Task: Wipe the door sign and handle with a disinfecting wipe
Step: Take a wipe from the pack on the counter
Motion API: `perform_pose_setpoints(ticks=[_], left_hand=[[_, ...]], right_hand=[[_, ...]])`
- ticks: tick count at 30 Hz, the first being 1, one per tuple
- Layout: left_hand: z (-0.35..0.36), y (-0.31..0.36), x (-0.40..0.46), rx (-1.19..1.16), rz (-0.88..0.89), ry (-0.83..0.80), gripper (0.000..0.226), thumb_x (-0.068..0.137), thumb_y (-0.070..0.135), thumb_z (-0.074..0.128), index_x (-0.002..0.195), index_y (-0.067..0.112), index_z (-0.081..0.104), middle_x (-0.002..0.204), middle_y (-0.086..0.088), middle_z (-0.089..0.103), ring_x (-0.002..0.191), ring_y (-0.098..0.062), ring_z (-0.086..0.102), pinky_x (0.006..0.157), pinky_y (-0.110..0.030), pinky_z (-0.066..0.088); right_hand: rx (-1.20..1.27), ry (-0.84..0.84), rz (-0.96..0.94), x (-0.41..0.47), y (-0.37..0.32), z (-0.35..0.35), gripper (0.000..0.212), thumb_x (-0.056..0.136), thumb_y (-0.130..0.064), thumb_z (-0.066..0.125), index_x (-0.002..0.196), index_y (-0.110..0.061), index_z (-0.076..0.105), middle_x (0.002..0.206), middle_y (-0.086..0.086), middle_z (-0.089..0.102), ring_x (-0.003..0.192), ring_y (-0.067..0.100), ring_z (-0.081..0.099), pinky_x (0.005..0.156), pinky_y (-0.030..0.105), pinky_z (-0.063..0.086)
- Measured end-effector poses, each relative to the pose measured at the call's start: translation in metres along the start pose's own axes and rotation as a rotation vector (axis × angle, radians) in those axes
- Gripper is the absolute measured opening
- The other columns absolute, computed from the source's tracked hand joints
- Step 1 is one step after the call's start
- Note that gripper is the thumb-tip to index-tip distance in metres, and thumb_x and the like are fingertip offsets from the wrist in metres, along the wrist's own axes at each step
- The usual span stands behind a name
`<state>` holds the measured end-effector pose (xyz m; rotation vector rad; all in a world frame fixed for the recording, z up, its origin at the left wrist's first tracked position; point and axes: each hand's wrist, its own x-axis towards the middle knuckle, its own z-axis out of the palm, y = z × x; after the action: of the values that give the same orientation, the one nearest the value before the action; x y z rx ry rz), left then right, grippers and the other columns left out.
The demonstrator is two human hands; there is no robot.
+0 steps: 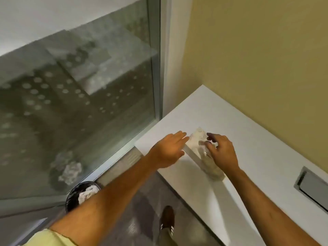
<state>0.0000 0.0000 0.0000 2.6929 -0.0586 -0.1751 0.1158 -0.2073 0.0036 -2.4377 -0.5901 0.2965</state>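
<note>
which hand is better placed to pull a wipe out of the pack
Right. The right hand has its fingers curled over the wipe pack on the white ledge; the left hand lies flat beside it.

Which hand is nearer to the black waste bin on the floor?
Left. The left hand hovers at the ledge edge above the waste bin's side; the right hand is farther right, on the wipes pack.

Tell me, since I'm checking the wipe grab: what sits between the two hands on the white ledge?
In the head view, a whitish wipe sticking out of a clear pack lies between the left hand and right hand.
</note>
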Motion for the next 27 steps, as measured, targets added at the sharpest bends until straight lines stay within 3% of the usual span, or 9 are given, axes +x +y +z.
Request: perform_pose_setpoints(ticks=[2, 3, 7, 10, 15, 19, 23, 25, 27], left_hand=[[0.025, -0.007, 0.029, -0.004, 0.065, 0.011, 0.063, 0.102, 0.036, 0.061, 0.158, 0.011, 0.047, 0.164, -0.01, 0.044, 0.145, -0.035, 0.051, 0.117, -0.045, 0.045], [0.04, -0.012, 0.041, 0.015, 0.057, -0.032, 0.067, 0.103, 0.038, 0.06, 0.161, 0.012, 0.042, 0.167, -0.009, 0.039, 0.147, -0.034, 0.048, 0.118, -0.044, 0.045], [0.089, -0.023, 0.085, 0.11, 0.143, -0.169, 0.071, 0.111, 0.041, 0.04, 0.169, 0.011, 0.012, 0.177, -0.005, 0.003, 0.163, -0.023, 0.003, 0.131, -0.037, 0.015], [0.111, -0.027, 0.102, 0.128, 0.146, -0.202, 0.071, 0.112, 0.043, 0.033, 0.17, 0.011, 0.006, 0.177, -0.004, -0.006, 0.163, -0.02, -0.006, 0.131, -0.035, 0.009], [0.131, -0.032, 0.105, 0.135, 0.112, -0.21, 0.07, 0.113, 0.046, 0.025, 0.169, 0.014, -0.002, 0.176, 0.0, -0.015, 0.162, -0.016, -0.013, 0.13, -0.031, 0.0], [0.131, -0.034, 0.106, 0.157, 0.098, -0.226, 0.072, 0.112, 0.048, 0.025, 0.169, 0.015, -0.005, 0.175, 0.0, -0.016, 0.162, -0.016, -0.013, 0.128, -0.029, -0.001], [0.122, -0.029, 0.107, 0.218, 0.083, -0.264, 0.073, 0.112, 0.046, 0.028, 0.169, 0.011, -0.002, 0.176, -0.004, -0.013, 0.163, -0.02, -0.007, 0.131, -0.035, 0.011], [0.109, -0.023, 0.106, 0.211, 0.071, -0.276, 0.073, 0.112, 0.045, 0.032, 0.169, 0.009, 0.003, 0.177, -0.006, -0.006, 0.163, -0.021, -0.001, 0.131, -0.036, 0.015], [0.09, -0.016, 0.097, 0.134, 0.059, -0.237, 0.072, 0.111, 0.045, 0.035, 0.169, 0.011, 0.009, 0.177, -0.005, 0.003, 0.163, -0.021, 0.007, 0.131, -0.036, 0.017]], right_hand=[[-0.038, -0.011, 0.065, 0.008, 0.023, 0.009, 0.038, 0.094, -0.036, 0.06, 0.126, -0.016, 0.063, 0.118, 0.003, 0.068, 0.106, 0.021, 0.057, 0.083, 0.025, 0.04], [-0.058, -0.031, 0.092, 0.009, 0.036, 0.017, 0.04, 0.094, -0.037, 0.059, 0.128, -0.017, 0.061, 0.12, 0.003, 0.067, 0.108, 0.021, 0.057, 0.084, 0.024, 0.039], [-0.125, -0.144, 0.156, 0.015, 0.066, 0.043, 0.046, 0.091, -0.04, 0.06, 0.135, -0.027, 0.053, 0.134, -0.001, 0.057, 0.119, 0.022, 0.054, 0.092, 0.037, 0.049], [-0.163, -0.188, 0.082, 0.019, 0.077, 0.055, 0.046, 0.092, -0.032, 0.06, 0.137, -0.029, 0.052, 0.133, -0.001, 0.056, 0.12, 0.023, 0.048, 0.09, 0.034, 0.047], [-0.179, -0.122, 0.052, 0.029, 0.079, 0.066, 0.03, 0.092, -0.023, 0.06, 0.122, -0.025, 0.066, 0.102, 0.0, 0.061, 0.098, 0.022, 0.051, 0.07, 0.034, 0.049], [-0.114, -0.09, 0.102, 0.032, 0.076, 0.069, 0.02, 0.096, -0.022, 0.056, 0.108, -0.022, 0.071, 0.096, -0.004, 0.065, 0.091, 0.017, 0.056, 0.067, 0.03, 0.046], [0.072, 0.021, 0.167, 0.031, 0.065, 0.056, 0.014, 0.095, -0.02, 0.056, 0.09, -0.017, 0.069, 0.085, -0.003, 0.07, 0.078, 0.014, 0.063, 0.068, 0.024, 0.047], [0.134, 0.072, 0.168, 0.029, 0.056, 0.042, 0.014, 0.096, -0.019, 0.055, 0.093, -0.015, 0.069, 0.085, -0.004, 0.07, 0.076, 0.006, 0.061, 0.069, 0.01, 0.043], [0.168, 0.113, 0.152, 0.026, 0.043, 0.028, 0.017, 0.097, -0.021, 0.054, 0.099, -0.014, 0.07, 0.089, -0.006, 0.07, 0.079, 0.004, 0.061, 0.071, 0.006, 0.041]])
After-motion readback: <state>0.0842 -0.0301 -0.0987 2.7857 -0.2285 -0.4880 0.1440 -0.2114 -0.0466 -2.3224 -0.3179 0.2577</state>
